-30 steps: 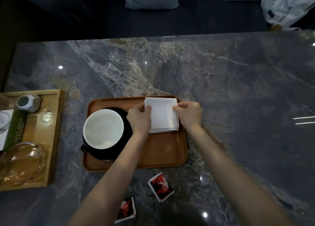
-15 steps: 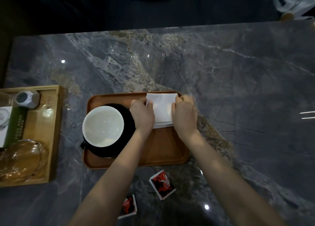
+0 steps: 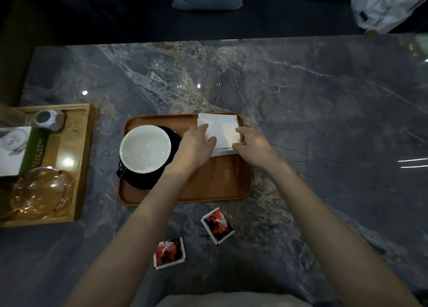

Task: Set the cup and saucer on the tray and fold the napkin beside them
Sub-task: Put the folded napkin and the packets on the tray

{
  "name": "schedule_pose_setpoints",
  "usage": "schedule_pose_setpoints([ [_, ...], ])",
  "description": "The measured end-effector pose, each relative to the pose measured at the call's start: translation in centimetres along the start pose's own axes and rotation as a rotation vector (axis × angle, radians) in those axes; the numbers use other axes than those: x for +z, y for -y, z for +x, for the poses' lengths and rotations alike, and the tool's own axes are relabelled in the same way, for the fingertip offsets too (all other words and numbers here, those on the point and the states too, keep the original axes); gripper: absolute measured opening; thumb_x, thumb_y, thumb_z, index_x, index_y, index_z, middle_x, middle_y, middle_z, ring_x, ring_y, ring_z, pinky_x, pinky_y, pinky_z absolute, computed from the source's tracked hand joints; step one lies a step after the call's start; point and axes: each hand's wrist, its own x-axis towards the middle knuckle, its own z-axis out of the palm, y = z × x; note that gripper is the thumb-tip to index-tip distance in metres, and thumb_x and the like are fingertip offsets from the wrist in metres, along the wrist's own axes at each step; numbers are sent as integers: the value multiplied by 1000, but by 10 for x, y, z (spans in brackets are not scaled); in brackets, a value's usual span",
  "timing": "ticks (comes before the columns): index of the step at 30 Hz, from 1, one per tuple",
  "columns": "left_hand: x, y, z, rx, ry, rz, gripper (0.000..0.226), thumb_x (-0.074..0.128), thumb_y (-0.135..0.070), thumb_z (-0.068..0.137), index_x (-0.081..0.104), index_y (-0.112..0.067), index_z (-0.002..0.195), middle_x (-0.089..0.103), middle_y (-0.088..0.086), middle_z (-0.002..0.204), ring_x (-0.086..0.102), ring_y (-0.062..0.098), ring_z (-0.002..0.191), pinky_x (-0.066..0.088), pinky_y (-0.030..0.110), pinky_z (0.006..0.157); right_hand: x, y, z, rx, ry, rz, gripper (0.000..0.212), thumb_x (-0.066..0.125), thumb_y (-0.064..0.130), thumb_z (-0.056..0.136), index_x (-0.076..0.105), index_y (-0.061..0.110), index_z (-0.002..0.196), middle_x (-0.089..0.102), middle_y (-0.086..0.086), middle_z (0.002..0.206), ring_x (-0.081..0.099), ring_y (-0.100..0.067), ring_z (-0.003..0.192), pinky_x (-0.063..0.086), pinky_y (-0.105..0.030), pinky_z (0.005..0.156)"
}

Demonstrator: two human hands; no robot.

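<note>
Both hands lie flat and open on the folded napkin (image 3: 220, 133), the left hand (image 3: 196, 144) pressing its left edge, the right hand (image 3: 251, 145) its right and near edge. The napkin sits in the tray's (image 3: 217, 186) far right corner, beside the cup (image 3: 145, 148) on its saucer (image 3: 148, 181).

Both bare forearms extended forward, converging. Left hand (image 3: 195, 144) laid palm-down, fingers spread flat. Right hand (image 3: 252, 145) held palm-down, fingertips curled inward.
</note>
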Motion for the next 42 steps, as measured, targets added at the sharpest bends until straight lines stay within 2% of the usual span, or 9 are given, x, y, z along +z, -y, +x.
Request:
schedule_pose_setpoints([
  [4,-16,6,-54,192,-41,-25,28,53,-20,91,63,-10,115,67,9,115,61,21,102,44,29,89,-1,9,-50,-136,9,6,50,55,26,90,42,11,135,53,-12,131,52,-25,116,40,-29,92],
  [10,-10,44,-126,224,-133,-22,16,61,-17,87,71,-11,98,70,5,93,64,16,83,48,26,80,43,-6,-110,-230,-53,149,14,63,21,86,67,15,98,65,6,88,54,1,71,41,-9,66],
  [13,9,73,-154,191,-209,12,14,64,-14,84,72,-8,95,70,6,95,65,19,86,40,17,78,77,-21,-129,-200,-59,130,16,63,24,86,67,15,98,68,1,93,60,-10,81,45,-23,72],
  [16,31,107,-178,153,-223,106,24,64,-18,83,69,-5,102,67,11,105,61,26,100,38,23,87,108,-30,-141,-195,-109,-51,33,62,30,85,62,10,111,62,-11,106,55,-26,99,44,-37,83],
  [19,47,134,-195,165,-185,251,37,61,-19,81,63,0,113,63,16,118,58,32,109,41,30,95,130,-34,-150,-211,-117,-275,59,55,43,87,43,6,132,48,-12,131,43,-30,118,38,-41,97],
  [24,61,146,-212,176,-91,391,50,50,-31,83,58,2,119,57,17,129,51,33,122,45,47,96,146,-36,-156,-222,-172,-368,64,55,35,88,35,0,137,42,-18,140,37,-36,127,32,-46,104],
  [30,63,143,-215,117,-166,287,38,76,-15,72,65,-3,106,61,17,123,52,34,121,43,46,96,138,-36,-155,-282,-159,-249,58,62,24,84,39,11,137,47,-10,135,39,-29,123,31,-39,102],
  [36,59,127,-211,78,-195,193,29,70,-14,78,63,-10,106,64,11,102,58,30,97,46,37,80,129,-35,-146,-306,-61,-44,46,64,9,81,52,17,125,57,-7,124,52,-25,113,41,-37,93],
  [42,52,113,-188,108,-133,58,22,67,-7,80,69,-12,101,67,7,97,62,24,90,46,30,78,101,-33,-126,-199,26,306,22,64,7,84,66,11,106,67,-1,104,60,-13,95,41,-14,70],
])
